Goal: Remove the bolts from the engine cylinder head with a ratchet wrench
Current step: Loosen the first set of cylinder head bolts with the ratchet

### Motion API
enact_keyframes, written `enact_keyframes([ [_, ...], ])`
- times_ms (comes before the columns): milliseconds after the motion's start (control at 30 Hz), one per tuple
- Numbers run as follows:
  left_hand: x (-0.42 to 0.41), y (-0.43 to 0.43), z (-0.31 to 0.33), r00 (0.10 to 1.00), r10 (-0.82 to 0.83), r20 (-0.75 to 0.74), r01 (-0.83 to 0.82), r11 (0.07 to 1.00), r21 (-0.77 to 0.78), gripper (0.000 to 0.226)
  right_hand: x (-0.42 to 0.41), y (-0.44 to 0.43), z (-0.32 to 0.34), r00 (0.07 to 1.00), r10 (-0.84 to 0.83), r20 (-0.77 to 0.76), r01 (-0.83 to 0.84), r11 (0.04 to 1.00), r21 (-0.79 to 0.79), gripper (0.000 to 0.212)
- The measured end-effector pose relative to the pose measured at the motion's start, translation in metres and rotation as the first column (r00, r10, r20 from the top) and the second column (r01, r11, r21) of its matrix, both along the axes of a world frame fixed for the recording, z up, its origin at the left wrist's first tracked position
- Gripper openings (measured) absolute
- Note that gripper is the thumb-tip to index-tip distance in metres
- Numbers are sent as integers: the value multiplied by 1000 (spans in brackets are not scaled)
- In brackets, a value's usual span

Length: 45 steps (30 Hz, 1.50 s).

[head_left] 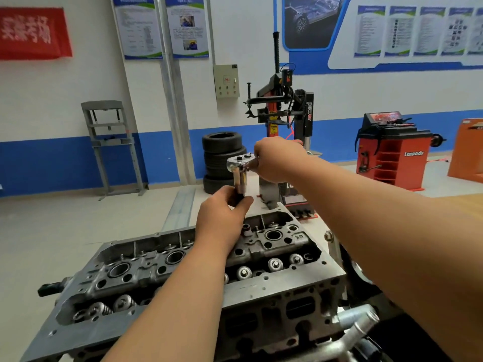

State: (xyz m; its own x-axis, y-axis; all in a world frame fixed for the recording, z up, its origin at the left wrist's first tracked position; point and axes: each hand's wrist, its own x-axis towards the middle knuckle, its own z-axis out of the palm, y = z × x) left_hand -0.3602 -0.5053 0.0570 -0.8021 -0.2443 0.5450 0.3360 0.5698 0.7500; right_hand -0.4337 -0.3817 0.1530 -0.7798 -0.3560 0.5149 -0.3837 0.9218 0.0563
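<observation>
1. Above the far end of the grey cast-metal engine cylinder head [274, 286], head view: the chrome ratchet wrench [236, 163] is held over the casting, with its polished steel socket [240, 180] pointing down.
2. Right hand [277, 159]: the grip is curled round the wrench handle, and the fist covers the handle entirely.
3. Left hand [222, 215]: the grip pinches the socket's lower end, thumb and fingers closed about a dark piece [239, 197] there.
4. Step in hand, by judgement: either a loosened bolt sits in the socket ready to be taken off, or the socket is about to go onto another bolt. This frame does not settle which.
5. Next move calls for an upright socket, then either freeing any bolt from it or seating it squarely on a bolt head before swinging the handle.
6. Not made out:
   - The dark piece may be a bolt or the socket's tip.
   - Bolts left in the casting cannot be picked out among the holes and valve springs [122, 303].
   - The casting's near-left corner is cut off and its support is hidden.
</observation>
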Motion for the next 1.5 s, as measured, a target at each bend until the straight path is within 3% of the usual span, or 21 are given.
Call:
enact_keyframes([
  [100, 1, 4, 2, 999, -31, -28, 33, 995, 91, 13, 5, 8, 10, 998, -37, -51, 36, 999, -18, 38],
  [267, -5, -2, -5, 987, -75, 143, 70, 997, 39, 10, 10, 11, -3, 985, -164, -62, 169, 982, 87, 23],
  [333, -7, -4, -9, 972, 19, 236, -4, 998, -63, 11, 11, 24, 0, 972, -208, -105, 217, 972, 85, 10],
  [400, -6, -2, -9, 924, 198, 327, -98, 950, -297, 11, 12, 44, 4, 956, -276, -98, 283, 957, 69, 21],
  [467, -5, 0, -8, 890, 292, 351, -89, 865, -493, 23, 14, 65, 5, 938, -342, -52, 344, 939, 27, 27],
  [700, -2, 7, -6, 869, 301, 392, 32, 758, -652, 45, 10, 94, -17, 931, -343, 122, 362, 905, -224, 15],
  [800, -7, 8, -7, 874, 321, 364, -16, 769, -639, 42, 8, 88, -24, 938, -319, 134, 345, 894, -287, 17],
  [967, -7, 4, -8, 917, 243, 316, -48, 854, -518, 23, 1, 80, -39, 932, -291, 218, 327, 932, -153, 22],
  [1067, -4, 8, -5, 962, 187, 199, -74, 880, -470, 19, 3, 79, -35, 908, -291, 301, 330, 940, -87, 25],
  [1133, -6, 20, 7, 980, 54, 193, 25, 924, -383, 30, 11, 80, -25, 866, -374, 332, 391, 920, 19, 38],
  [1200, -12, 38, 25, 923, -152, 353, 249, 937, -247, 40, 22, 77, -17, 846, -425, 321, 403, 905, 135, 40],
  [1233, -15, 47, 31, 886, -204, 416, 325, 914, -244, 34, 28, 74, -14, 845, -438, 307, 397, 898, 188, 39],
  [1300, -24, 58, 33, 894, -196, 402, 328, 899, -291, 7, 37, 70, -8, 836, -474, 278, 393, 869, 300, 33],
  [1400, -32, 56, 18, 926, -247, 286, 316, 921, -227, 13, 50, 69, -2, 835, -498, 234, 358, 815, 457, 11],
  [1500, -36, 50, 9, 929, -270, 252, 317, 934, -167, 5, 68, 68, 4, 885, -432, 174, 290, 803, 520, 23],
])
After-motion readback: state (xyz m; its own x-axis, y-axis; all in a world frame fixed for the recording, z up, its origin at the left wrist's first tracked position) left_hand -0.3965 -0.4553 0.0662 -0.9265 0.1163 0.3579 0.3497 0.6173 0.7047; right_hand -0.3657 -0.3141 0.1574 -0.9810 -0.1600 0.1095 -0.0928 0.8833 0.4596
